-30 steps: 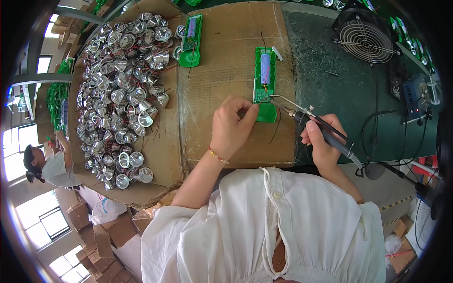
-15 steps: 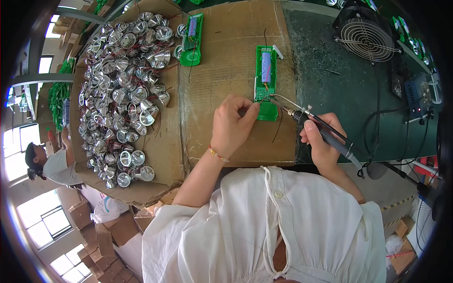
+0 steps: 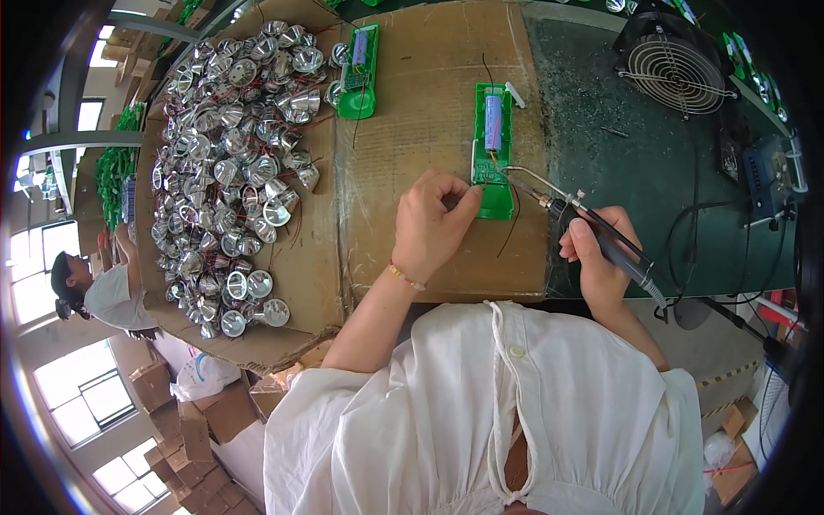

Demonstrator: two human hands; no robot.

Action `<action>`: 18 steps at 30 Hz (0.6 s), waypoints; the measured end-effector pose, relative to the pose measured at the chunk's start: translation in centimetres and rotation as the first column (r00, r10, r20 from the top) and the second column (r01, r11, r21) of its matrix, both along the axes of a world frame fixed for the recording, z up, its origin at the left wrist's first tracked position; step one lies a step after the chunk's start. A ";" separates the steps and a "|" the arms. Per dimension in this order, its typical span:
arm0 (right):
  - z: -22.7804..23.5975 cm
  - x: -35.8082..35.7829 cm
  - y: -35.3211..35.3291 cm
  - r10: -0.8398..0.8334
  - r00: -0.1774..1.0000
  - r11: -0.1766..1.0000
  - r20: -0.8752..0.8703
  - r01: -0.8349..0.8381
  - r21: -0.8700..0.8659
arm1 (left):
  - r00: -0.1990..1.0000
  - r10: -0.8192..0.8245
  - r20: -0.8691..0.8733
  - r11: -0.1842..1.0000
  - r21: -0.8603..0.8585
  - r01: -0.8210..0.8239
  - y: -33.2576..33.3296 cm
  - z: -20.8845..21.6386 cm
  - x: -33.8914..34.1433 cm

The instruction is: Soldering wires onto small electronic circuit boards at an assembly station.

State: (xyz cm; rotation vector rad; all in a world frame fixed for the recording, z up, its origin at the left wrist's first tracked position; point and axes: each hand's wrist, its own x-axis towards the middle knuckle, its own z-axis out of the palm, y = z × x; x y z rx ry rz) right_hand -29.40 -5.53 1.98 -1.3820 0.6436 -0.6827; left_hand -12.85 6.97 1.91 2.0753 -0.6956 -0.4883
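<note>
A green plastic case (image 3: 495,204) lies on the cardboard, holding a purple cylindrical battery (image 3: 493,123) and a small green circuit board (image 3: 487,172). My left hand (image 3: 436,215) is closed in a pinch at the board's left edge; whatever is between thumb and forefinger is too small to make out. My right hand (image 3: 603,257) grips a soldering iron (image 3: 592,236) with a thin metal guide tube (image 3: 541,178) clamped along it. The iron's tip reaches the right side of the board. Thin dark wires stick out at the case's top and lower right.
A cardboard box (image 3: 313,249) full of silver reflector cups (image 3: 227,172) stands at left. Another green case (image 3: 356,105) with a battery lies beside it. At right are a fan with a wire guard (image 3: 676,75), a blue soldering station (image 3: 766,184) and cables. A co-worker (image 3: 107,287) sits far left.
The whole view has shifted slightly, moving the scene a little to the right. Both hands keep their places at the board, and the iron's tip stays at its right side.
</note>
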 end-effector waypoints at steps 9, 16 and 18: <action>0.0 -0.1 0.1 0.022 1.000 1.000 0.017 -0.022 0.015 | 1.000 0.016 -0.013 0.994 -0.105 -0.018 -0.1 0.1 -0.1; -0.4 0.0 -0.2 -0.020 1.000 0.998 0.018 0.019 0.058 | 0.998 0.055 -0.011 0.986 -0.155 -0.056 -0.3 -0.7 0.6; -0.1 0.2 -0.1 0.054 0.998 0.998 0.006 -0.055 0.028 | 0.999 0.025 -0.021 0.981 -0.190 -0.029 -0.4 -0.7 0.6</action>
